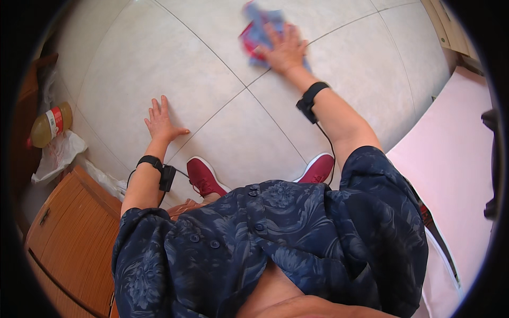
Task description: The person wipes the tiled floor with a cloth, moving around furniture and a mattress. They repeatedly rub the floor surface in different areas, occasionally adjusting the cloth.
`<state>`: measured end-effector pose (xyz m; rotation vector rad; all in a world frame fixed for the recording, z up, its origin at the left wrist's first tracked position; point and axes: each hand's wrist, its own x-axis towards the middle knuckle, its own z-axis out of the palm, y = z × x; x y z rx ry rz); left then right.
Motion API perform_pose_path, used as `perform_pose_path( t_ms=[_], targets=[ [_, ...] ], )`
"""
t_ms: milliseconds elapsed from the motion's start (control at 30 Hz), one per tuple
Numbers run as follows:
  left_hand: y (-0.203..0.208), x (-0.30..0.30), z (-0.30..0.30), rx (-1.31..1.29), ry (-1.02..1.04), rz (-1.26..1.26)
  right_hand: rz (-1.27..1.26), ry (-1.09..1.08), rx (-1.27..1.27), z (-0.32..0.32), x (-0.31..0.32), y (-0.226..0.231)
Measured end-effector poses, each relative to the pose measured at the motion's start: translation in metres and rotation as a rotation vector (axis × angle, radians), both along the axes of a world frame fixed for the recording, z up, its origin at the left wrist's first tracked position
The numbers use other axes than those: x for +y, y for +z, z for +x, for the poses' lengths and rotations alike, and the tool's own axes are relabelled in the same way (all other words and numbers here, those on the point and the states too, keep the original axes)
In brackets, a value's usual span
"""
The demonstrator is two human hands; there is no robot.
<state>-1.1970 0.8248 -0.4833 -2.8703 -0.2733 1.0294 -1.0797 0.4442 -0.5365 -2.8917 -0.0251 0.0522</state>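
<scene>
At the far middle, my right hand (286,53) holds a bunched blue-grey and red cloth (257,34) down against the pale floor tiles (212,90). Its fingers reach forward over the cloth, and both are slightly smeared by motion. My left hand (160,124) is open and empty, fingers and thumb spread. It is low over the tiles left of the middle; whether its palm bears on the floor I cannot tell. Each wrist wears a black strap with a small box and a cable.
Two red shoes (204,176) stand below my hands. On the left, a bottle of yellowish liquid (51,125) lies by white plastic bags (63,153) and a brown wooden cabinet (74,233). A pale pink panel (445,143) fills the right side, below a beige cabinet (450,32).
</scene>
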Motion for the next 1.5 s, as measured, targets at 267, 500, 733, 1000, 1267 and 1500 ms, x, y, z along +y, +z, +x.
perform_pose_path(
  t_ms=[267, 500, 733, 1000, 1267, 1500],
  targets=[
    [0.018, -0.009, 0.004, -0.007, 0.034, -0.022, 0.563, 1.068, 0.272, -0.126, 0.099, 0.024],
    [0.007, -0.002, -0.002, -0.073, 0.095, -0.081, 0.134, 0.101, -0.171, 0.075, -0.118, 0.023],
    [0.008, 0.0, 0.001, -0.054, 0.117, -0.079, -0.004, -0.64, 0.064, 0.217, -0.089, -0.019],
    [0.004, -0.004, 0.002, -0.032, 0.113, -0.033, 0.21, 0.86, -0.111, 0.066, 0.175, -0.014],
    [-0.002, -0.006, 0.006, -0.073, 0.09, -0.045, 0.663, 1.017, 0.28, -0.041, 0.01, 0.033],
    [-0.021, 0.006, -0.008, -0.119, 0.092, -0.057, 0.098, -0.048, -0.112, 0.113, -0.231, 0.024]
  ],
)
